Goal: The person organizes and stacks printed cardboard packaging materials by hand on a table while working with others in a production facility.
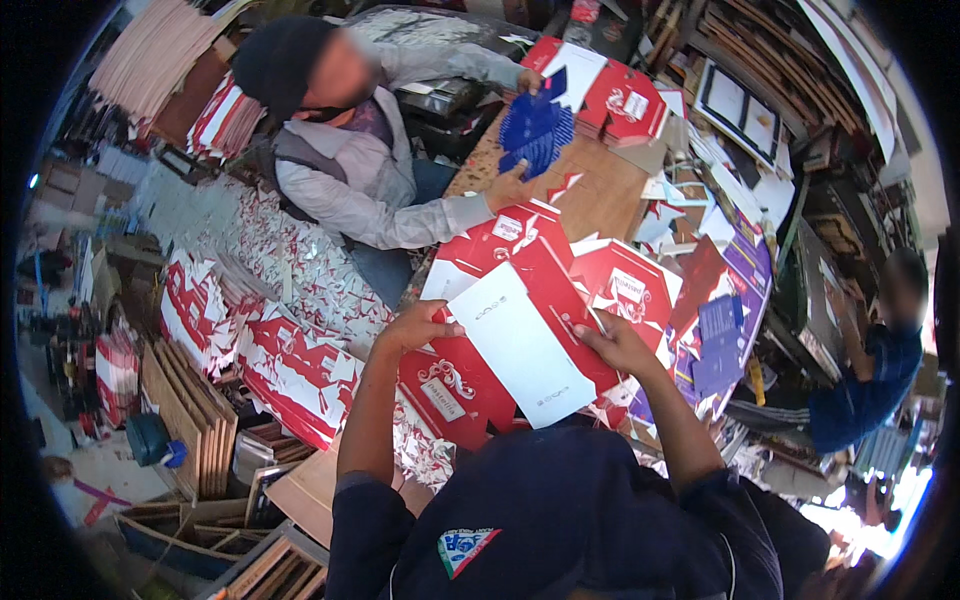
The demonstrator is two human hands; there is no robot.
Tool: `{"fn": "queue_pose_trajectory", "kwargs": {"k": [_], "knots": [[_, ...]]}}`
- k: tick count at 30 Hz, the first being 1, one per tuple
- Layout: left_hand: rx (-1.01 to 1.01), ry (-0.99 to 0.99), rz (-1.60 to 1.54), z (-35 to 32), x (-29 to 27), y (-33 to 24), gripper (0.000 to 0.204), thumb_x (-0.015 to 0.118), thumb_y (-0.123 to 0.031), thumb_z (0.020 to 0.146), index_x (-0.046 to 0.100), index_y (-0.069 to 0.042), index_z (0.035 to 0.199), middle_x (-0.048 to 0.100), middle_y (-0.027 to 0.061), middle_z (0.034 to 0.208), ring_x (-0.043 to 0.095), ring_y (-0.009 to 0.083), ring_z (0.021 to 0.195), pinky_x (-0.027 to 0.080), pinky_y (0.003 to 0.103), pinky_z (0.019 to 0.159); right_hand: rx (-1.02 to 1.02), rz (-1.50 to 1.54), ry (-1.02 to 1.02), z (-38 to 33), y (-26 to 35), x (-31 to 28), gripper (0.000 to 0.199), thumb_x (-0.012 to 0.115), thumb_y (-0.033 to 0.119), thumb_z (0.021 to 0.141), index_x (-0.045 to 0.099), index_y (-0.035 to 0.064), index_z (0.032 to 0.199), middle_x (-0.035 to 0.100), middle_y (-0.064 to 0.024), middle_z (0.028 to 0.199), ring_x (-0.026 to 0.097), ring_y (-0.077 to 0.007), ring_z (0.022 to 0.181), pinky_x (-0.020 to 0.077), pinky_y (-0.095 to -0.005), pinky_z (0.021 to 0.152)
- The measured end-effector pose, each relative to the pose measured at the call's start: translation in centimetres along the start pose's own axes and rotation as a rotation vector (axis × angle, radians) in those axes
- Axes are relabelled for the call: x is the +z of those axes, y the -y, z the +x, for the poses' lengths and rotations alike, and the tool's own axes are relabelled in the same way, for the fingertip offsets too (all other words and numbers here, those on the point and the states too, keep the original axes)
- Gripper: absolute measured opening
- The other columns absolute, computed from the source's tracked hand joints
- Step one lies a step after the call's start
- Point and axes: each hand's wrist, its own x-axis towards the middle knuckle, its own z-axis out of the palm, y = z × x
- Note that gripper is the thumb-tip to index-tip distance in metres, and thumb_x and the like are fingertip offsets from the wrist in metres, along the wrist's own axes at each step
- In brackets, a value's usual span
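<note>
Before my chest I hold a flat red-and-white printed cardboard box blank (522, 345), with a broad white panel across its middle. My left hand (420, 326) grips its left edge, thumb on top. My right hand (618, 345) pinches the right side, thumb on the red face and fingers partly hidden beneath. Just past my right hand lies another red blank (628, 285) on the table. Across from me, a person in a light jacket (350, 165) has both hands on a dark blue piece (537, 128) that looks like patterned card.
A wooden tabletop (600, 185) runs away from me, with red blanks (625, 105) at its far end. Purple printed card (720, 345) and scraps cover its right side. Cardboard offcuts (270, 235) litter the floor at left, beside red-and-white stacks (300, 370). Another person (870, 370) is at far right.
</note>
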Motion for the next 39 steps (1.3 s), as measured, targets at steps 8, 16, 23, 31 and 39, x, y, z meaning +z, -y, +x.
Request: {"fn": "queue_pose_trajectory", "kwargs": {"k": [8, 16, 23, 31, 39], "knots": [[-0.135, -0.065, 0.253, 3.7, 2.2, -0.8, 0.064, 0.085, -0.041, 0.074, 0.062, 0.001, 0.117, 0.068, 0.0140, 0.104, 0.064, 0.0252, 0.095, 0.050, 0.040, 0.092, 0.067, 0.070, -0.011, 1.4, -2.8, -1.3, 0.047, 0.062, 0.035, 0.099, 0.060, 0.0004, 0.131, 0.072, -0.0148, 0.104, 0.068, -0.0175, 0.088, 0.0549, -0.0332, 0.080], [0.479, -0.445, 0.387, 7.9, 9.2, -9.7, 0.095, 0.081, -0.056, 0.074, 0.045, 0.007, 0.135, 0.052, 0.0291, 0.133, 0.050, 0.0434, 0.125, 0.042, 0.049, 0.104, 0.046, -0.019, -0.068, -0.2, -3.2, -1.6, 0.044, 0.062, 0.034, 0.099, 0.060, 0.0001, 0.128, 0.072, -0.0136, 0.104, 0.068, -0.0185, 0.090, 0.0546, -0.0349, 0.082], [0.277, -0.349, 0.467, 10.1, 12.1, -11.0, 0.088, 0.076, -0.070, 0.070, 0.060, 0.005, 0.114, 0.069, 0.0238, 0.100, 0.069, 0.0383, 0.097, 0.054, 0.046, 0.084, -0.022, -0.063, -0.228, -2.6, -3.6, -1.0, 0.037, 0.063, 0.031, 0.100, 0.064, 0.0004, 0.121, 0.071, -0.0077, 0.096, 0.064, -0.0135, 0.088, 0.0522, -0.0318, 0.081], [0.172, -0.321, 0.495, 9.6, 14.0, -12.4, 0.087, 0.074, -0.073, 0.067, 0.063, 0.001, 0.110, 0.070, 0.0188, 0.091, 0.070, 0.0342, 0.089, 0.054, 0.046, 0.077, -0.049, -0.179, -0.669, -3.2, -4.4, 0.2, 0.026, 0.073, 0.020, 0.092, 0.072, -0.0031, 0.102, 0.071, -0.0085, 0.085, 0.061, -0.0117, 0.074, 0.0487, -0.0280, 0.070], [0.272, -0.340, 0.416, 8.7, 14.1, -11.2, 0.079, 0.080, -0.067, 0.065, 0.064, -0.002, 0.107, 0.071, 0.0138, 0.085, 0.071, 0.0324, 0.084, 0.053, 0.046, 0.075, 0.255, 0.707, -0.275, -4.1, -4.9, -2.4, 0.009, 0.071, 0.009, 0.091, 0.066, 0.0026, 0.094, 0.068, -0.0020, 0.089, 0.061, -0.0099, 0.081, 0.0470, -0.0265, 0.080]]}}
